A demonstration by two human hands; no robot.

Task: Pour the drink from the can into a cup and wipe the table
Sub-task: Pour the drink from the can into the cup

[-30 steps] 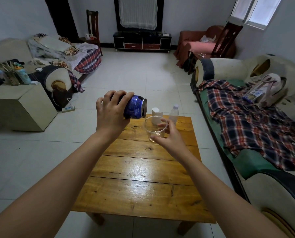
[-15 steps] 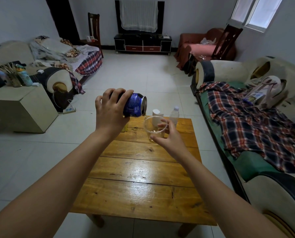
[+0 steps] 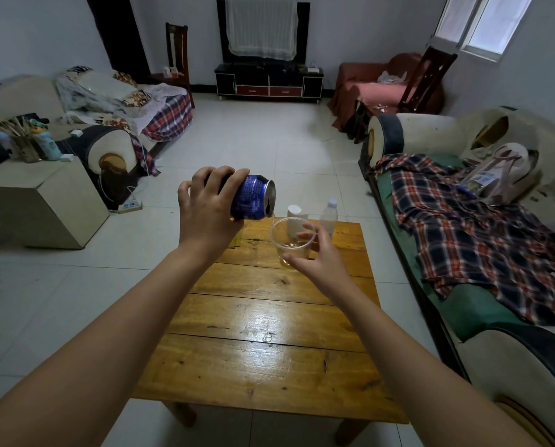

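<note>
Left hand: the left hand (image 3: 210,209) gripped the blue can (image 3: 253,197) from above and behind, fingers curled over its body, and held it above the far part of the table.
Can: it lay tipped almost on its side, its open top facing right and slightly down, just above and to the left of the cup's rim; a thin pale stream left its lip towards the cup.
Right hand: the right hand (image 3: 321,261) held the clear plastic cup (image 3: 293,241), thumb on the near side and fingers wrapped round the far side.
Cup: upright, near the far edge of the table, with a small amount of pale liquid at its bottom; whether its base touched the wood could not be told.
Table: a low wooden table (image 3: 269,333) of wide planks, glossy in the middle, stood on the tiled floor (image 3: 256,150).
Behind the cup: a white cylindrical container (image 3: 297,216) and a small clear bottle (image 3: 330,215) with a white cap stood close together at the table's far edge.
Right side: a sofa (image 3: 482,304) beside the table carried a plaid blanket (image 3: 473,230).
Left side: a pale block-shaped stand (image 3: 40,201) held a pot of sticks (image 3: 22,140).
Far wall: a dark TV cabinet (image 3: 268,82).
</note>
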